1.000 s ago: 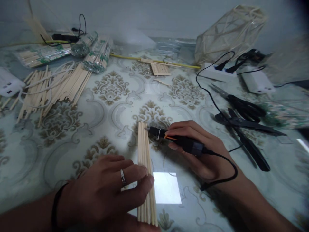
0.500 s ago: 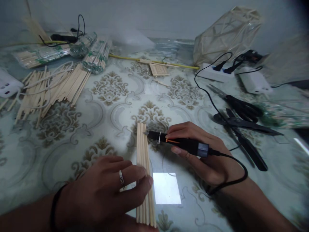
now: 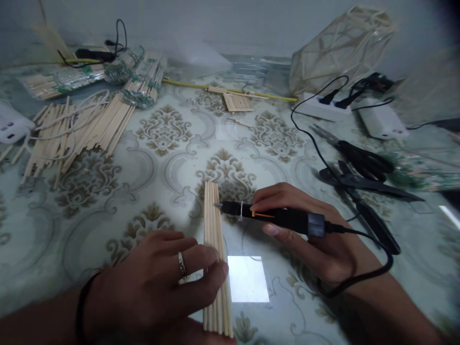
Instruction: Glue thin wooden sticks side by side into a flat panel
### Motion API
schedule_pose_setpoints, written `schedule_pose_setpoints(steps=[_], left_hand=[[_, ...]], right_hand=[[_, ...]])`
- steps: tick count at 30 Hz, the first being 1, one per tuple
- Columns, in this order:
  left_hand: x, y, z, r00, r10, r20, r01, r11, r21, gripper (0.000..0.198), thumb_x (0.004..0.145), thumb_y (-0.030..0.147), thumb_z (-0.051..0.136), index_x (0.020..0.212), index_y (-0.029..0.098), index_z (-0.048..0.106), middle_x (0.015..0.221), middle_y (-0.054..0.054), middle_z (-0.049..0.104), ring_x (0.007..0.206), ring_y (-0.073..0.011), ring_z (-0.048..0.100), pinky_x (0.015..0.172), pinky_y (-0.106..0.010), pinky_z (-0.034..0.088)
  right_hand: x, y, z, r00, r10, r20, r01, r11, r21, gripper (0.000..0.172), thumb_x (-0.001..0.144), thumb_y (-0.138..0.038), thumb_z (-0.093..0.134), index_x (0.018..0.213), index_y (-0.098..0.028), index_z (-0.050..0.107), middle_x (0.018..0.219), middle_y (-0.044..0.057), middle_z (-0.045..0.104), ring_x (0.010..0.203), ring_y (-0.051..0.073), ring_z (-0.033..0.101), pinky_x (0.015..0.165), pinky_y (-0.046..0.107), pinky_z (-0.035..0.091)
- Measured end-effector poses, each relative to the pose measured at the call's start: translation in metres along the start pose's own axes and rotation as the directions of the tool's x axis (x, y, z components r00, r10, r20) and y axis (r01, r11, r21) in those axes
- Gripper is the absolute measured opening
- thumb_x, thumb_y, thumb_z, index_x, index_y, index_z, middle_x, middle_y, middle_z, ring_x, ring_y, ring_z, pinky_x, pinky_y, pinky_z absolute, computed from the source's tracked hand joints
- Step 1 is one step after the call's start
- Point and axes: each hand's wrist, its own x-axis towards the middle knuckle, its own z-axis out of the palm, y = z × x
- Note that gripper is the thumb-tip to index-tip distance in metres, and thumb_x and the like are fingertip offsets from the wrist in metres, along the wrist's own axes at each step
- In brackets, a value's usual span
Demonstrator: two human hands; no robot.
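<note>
Pinned sticks [image 3: 212, 220] flat on the table [image 3: 247, 148], with fingers of the left hand [image 3: 143, 282] clamped on them. Held a tool [image 3: 287, 219] in the right hand [image 3: 334, 254], with fingers closed round it and tip [image 3: 218, 205] at the sticks' right edge. Had clear packs [image 3: 145, 82] at back left, with sticks inside, behind loose sticks [image 3: 111, 122].

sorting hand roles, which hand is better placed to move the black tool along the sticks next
Probably the right hand: it grips the black tool, its tip at the sticks, while the left hand holds them.
</note>
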Motion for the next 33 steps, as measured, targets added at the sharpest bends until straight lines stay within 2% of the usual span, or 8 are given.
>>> schedule_pose_setpoints(steps=[3,6,10,12,17,21,26,33], left_hand=[[0.0,-0.001,0.0,1.0,0.016,-0.013,-0.016,1.0,-0.007,0.045,0.112,0.058,0.079,0.127,0.017,0.071,0.114,-0.002,0.087,0.086,-0.0174,0.081,0.076,-0.033,0.064],[0.004,-0.001,-0.001,0.999,0.01,-0.036,-0.01,1.0,-0.004,0.037,0.122,0.053,0.065,0.124,0.017,0.07,0.109,-0.001,0.088,0.08,-0.0155,0.081,0.074,-0.033,0.064],[0.006,0.001,-0.001,0.998,0.01,-0.054,-0.009,1.0,0.022,0.041,0.128,0.052,0.046,0.12,0.019,0.069,0.104,0.001,0.088,0.075,-0.0128,0.08,0.072,-0.03,0.063],[0.005,0.002,-0.001,0.999,-0.009,-0.045,0.01,1.0,0.026,0.041,0.127,0.054,0.047,0.121,0.02,0.069,0.105,0.002,0.088,0.075,-0.0128,0.081,0.074,-0.03,0.064],[0.0,0.0,-0.001,1.0,-0.004,-0.012,0.004,1.0,0.017,0.041,0.117,0.058,0.072,0.125,0.018,0.07,0.11,-0.002,0.088,0.081,-0.017,0.081,0.077,-0.034,0.066],[0.001,-0.001,0.0,1.0,0.018,-0.019,-0.018,1.0,0.011,0.04,0.125,0.055,0.055,0.124,0.018,0.07,0.108,-0.002,0.088,0.079,-0.0157,0.08,0.075,-0.034,0.063],[0.003,0.001,0.001,0.999,0.02,-0.04,-0.02,1.0,0.007,0.038,0.121,0.052,0.056,0.122,0.017,0.069,0.107,-0.002,0.087,0.078,-0.0165,0.079,0.074,-0.036,0.062],[0.006,-0.001,0.002,0.997,0.039,-0.063,-0.04,0.999,-0.008,0.039,0.126,0.049,0.049,0.119,0.017,0.07,0.103,-0.002,0.088,0.074,-0.0148,0.079,0.07,-0.035,0.06]], right_hand=[[0.001,-0.003,0.0,1.0,-0.002,-0.001,0.002,1.0,0.011,0.013,0.111,-0.032,0.077,0.123,-0.036,0.082,0.115,0.007,0.087,0.101,0.031,0.086,0.092,0.048,0.073],[0.002,-0.005,-0.001,1.0,0.01,0.006,-0.01,1.0,0.011,0.013,0.11,-0.029,0.077,0.121,-0.036,0.082,0.115,0.007,0.087,0.103,0.031,0.087,0.092,0.046,0.073],[0.0,-0.004,-0.001,1.0,0.006,0.01,-0.006,1.0,0.018,0.011,0.112,-0.033,0.076,0.122,-0.035,0.082,0.114,0.008,0.087,0.101,0.032,0.086,0.09,0.049,0.073],[-0.001,-0.004,-0.002,1.0,0.011,0.016,-0.011,1.0,0.027,0.011,0.114,-0.035,0.074,0.122,-0.035,0.082,0.114,0.009,0.086,0.101,0.032,0.086,0.09,0.05,0.073],[0.002,-0.01,-0.003,0.999,0.02,0.029,-0.022,0.999,0.047,0.007,0.112,-0.032,0.076,0.117,-0.035,0.08,0.11,0.007,0.086,0.099,0.031,0.086,0.087,0.046,0.073],[0.001,-0.011,-0.005,0.998,0.036,0.048,-0.038,0.998,0.044,0.006,0.114,-0.033,0.074,0.117,-0.034,0.079,0.111,0.008,0.084,0.1,0.031,0.085,0.086,0.046,0.072],[-0.002,-0.011,-0.004,0.998,0.033,0.062,-0.036,0.998,0.051,0.008,0.117,-0.04,0.071,0.119,-0.035,0.076,0.112,0.007,0.082,0.1,0.029,0.083,0.088,0.044,0.071],[-0.002,-0.013,-0.005,0.996,0.06,0.065,-0.064,0.996,0.067,0.008,0.115,-0.038,0.072,0.118,-0.035,0.079,0.112,0.007,0.082,0.098,0.03,0.083,0.087,0.046,0.07]])
